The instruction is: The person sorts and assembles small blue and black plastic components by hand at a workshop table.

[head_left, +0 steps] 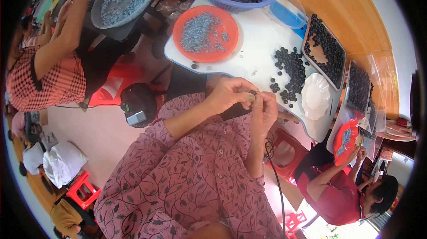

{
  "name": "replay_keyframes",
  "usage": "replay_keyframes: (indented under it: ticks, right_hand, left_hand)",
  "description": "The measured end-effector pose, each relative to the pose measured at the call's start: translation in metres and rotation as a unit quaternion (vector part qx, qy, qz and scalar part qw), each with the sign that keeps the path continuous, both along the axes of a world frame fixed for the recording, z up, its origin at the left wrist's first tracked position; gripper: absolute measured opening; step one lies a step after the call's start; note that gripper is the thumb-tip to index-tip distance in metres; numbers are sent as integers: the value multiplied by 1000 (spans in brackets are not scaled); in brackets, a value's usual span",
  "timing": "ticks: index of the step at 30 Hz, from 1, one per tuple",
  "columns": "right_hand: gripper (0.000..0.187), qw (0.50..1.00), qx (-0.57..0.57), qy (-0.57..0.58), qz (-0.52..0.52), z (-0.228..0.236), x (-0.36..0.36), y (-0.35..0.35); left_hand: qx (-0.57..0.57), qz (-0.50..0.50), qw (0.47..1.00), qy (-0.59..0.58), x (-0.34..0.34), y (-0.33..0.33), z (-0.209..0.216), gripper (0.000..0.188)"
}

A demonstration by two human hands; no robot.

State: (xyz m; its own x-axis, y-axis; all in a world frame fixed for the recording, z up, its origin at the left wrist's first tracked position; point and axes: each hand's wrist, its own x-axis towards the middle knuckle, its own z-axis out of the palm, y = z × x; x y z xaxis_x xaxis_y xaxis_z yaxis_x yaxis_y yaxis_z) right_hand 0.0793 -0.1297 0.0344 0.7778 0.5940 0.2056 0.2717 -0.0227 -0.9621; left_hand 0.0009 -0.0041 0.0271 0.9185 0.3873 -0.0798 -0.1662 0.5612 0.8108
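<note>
Just in front of the white table's near edge, my left hand (232,95) and my right hand (264,110) meet, fingertips pinched together. Between them is a small black round piece (253,92), mostly covered by the fingers. It resembles the loose black round pieces (293,72) spread on the white table (255,45) beyond my right hand. An orange-red plate (230,27) with small clear bluish pieces (200,34) stands on the table beyond my left hand.
A blue-purple basket (235,6) of black pieces stands at the far edge. To the right are a white scalloped dish (316,96) and a tray (341,61) of black pieces. Co-workers sit left and right. A black cable (279,185) hangs by my right arm.
</note>
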Motion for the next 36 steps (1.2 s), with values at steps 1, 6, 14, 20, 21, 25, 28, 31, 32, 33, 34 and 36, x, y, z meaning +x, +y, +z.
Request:
replay_keyframes:
  ticks: [1,6,14,20,21,25,28,31,32,33,34,36]
  right_hand:
    - [6,1000,-3,2,-3,-1,1,0]
    - [5,996,11,82,-29,0,-2,1]
    - [8,993,28,112,-28,-4,2,1]
    - [9,973,31,231,6,8,8,4]
    - [9,973,32,230,9,8,9,4]
    - [8,967,46,250,-8,4,12,3]
    - [8,970,30,240,-36,-3,14,1]
    - [9,971,14,234,-52,-7,14,1]
    - [9,970,12,236,-56,-7,13,0]
    - [9,970,12,237,-56,-6,12,1]
    - [9,970,0,234,-60,-4,11,2]
    - [9,970,-14,232,-68,-4,11,3]
  left_hand:
    - [0,-1,1000,1,1,0,0,20]
    - [75,30,997,20,3,-6,0,20]
    - [-46,-8,998,35,7,-1,-5,22]
    - [-102,-28,994,26,8,5,-10,22]
    - [-104,-32,994,32,9,6,-9,22]
    - [-75,-40,996,38,14,13,-5,22]
    - [29,-24,997,69,23,30,11,22]
    - [122,73,987,77,40,58,26,27]
    - [160,106,978,82,48,70,30,26]
    - [199,141,966,89,54,83,37,26]
    - [235,172,951,108,58,96,46,25]
    - [286,239,917,140,72,122,60,26]
